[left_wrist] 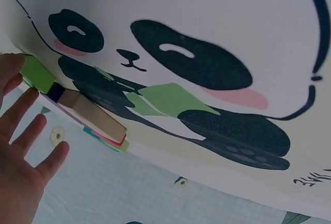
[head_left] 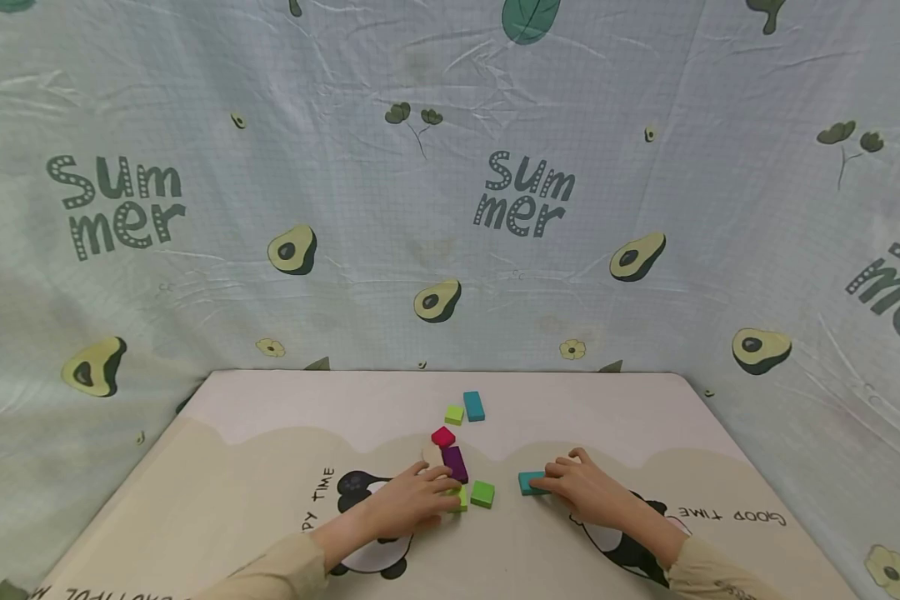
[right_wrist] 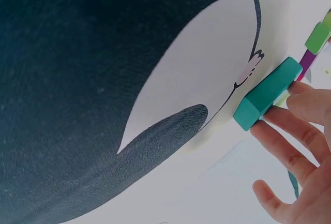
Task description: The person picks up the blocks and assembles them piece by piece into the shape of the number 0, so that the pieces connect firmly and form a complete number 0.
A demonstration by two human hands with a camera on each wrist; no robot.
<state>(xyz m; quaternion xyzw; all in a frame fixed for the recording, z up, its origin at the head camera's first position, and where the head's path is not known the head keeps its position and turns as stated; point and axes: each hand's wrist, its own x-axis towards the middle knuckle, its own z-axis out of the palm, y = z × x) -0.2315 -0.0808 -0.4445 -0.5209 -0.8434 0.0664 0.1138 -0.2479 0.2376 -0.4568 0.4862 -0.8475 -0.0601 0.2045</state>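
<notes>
My left hand (head_left: 416, 500) is at the near end of the line of blocks, its thumb and forefinger pinching a lime-green block (head_left: 462, 498). In the left wrist view that block (left_wrist: 37, 74) shows at the fingertips, the other fingers spread apart. To the right, my right hand (head_left: 588, 492) holds a teal rectangular block (head_left: 528, 483) by its right end. The right wrist view shows thumb and fingers against the teal block's (right_wrist: 271, 92) side, with the little finger held away. Between the hands lies a green block (head_left: 483, 494).
A purple block (head_left: 455, 464), a beige block (head_left: 432, 454), a red block (head_left: 443, 437), another lime block (head_left: 454, 415) and a blue block (head_left: 474, 406) run toward the back. The panda-printed table cover (head_left: 270, 467) meets an avocado-patterned curtain (head_left: 360, 317).
</notes>
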